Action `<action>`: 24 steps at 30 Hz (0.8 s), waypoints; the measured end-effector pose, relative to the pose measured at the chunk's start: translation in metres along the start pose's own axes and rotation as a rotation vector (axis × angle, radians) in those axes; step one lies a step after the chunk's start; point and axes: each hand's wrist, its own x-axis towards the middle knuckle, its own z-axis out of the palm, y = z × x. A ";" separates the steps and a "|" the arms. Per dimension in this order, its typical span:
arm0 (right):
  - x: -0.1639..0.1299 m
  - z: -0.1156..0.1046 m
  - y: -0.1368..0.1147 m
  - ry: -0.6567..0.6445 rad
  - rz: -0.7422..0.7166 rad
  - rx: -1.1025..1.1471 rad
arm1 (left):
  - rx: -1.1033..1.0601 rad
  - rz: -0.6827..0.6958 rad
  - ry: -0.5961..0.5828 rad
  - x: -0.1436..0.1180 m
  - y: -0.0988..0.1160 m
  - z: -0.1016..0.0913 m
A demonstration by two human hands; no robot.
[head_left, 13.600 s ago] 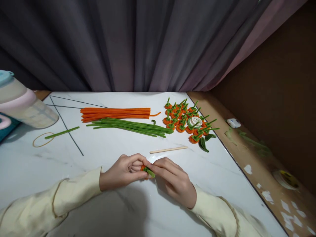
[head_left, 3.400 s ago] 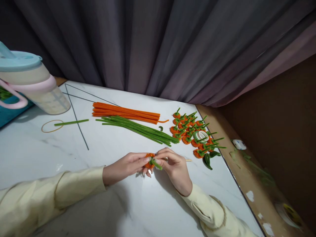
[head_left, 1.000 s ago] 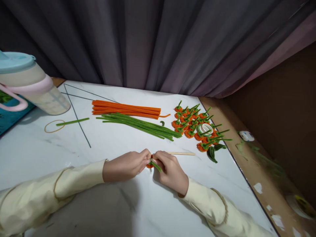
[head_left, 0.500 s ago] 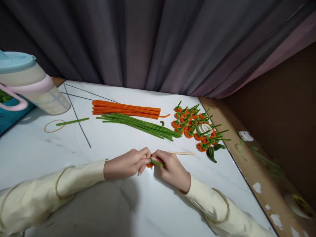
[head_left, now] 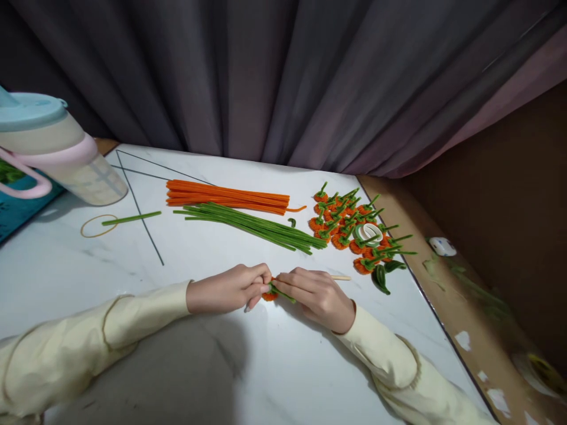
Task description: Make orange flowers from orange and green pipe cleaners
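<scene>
Between my hands, low over the white table, is a small orange pipe-cleaner pumpkin (head_left: 269, 296) with a green stem pointing right. My left hand (head_left: 234, 288) is closed, pinching it from the left. The fingers of my right hand (head_left: 319, 295) press together at the green stem from the right. A thin wooden stick (head_left: 341, 277) lies partly hidden behind my right hand. Farther back are a bundle of green pipe cleaners (head_left: 252, 225) and a bundle of orange pipe cleaners (head_left: 225, 196).
Several finished orange pumpkins (head_left: 341, 241) with green stems crowd the right side, with a roll of tape (head_left: 370, 234) among them and dark green leaves (head_left: 380, 277) in front. At left stand a tumbler (head_left: 66, 153), a rubber band (head_left: 84, 230) and one green pipe cleaner (head_left: 133, 218).
My right hand has shifted slightly right and turned, its fingers now stretched flatter over the green stem. My left hand keeps its pinch on the pumpkin in nearly the same place.
</scene>
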 end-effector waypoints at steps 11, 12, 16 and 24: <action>0.001 0.001 -0.001 -0.010 0.082 0.094 | -0.031 0.007 0.006 0.003 0.000 -0.001; 0.003 0.000 -0.003 -0.025 0.087 0.065 | -0.040 0.002 0.007 0.002 0.001 -0.001; 0.010 -0.001 -0.016 -0.073 0.091 -0.123 | -0.073 -0.024 0.007 0.001 0.002 0.000; 0.015 -0.001 -0.021 -0.159 0.156 -0.218 | -0.121 -0.030 0.001 0.001 0.003 -0.001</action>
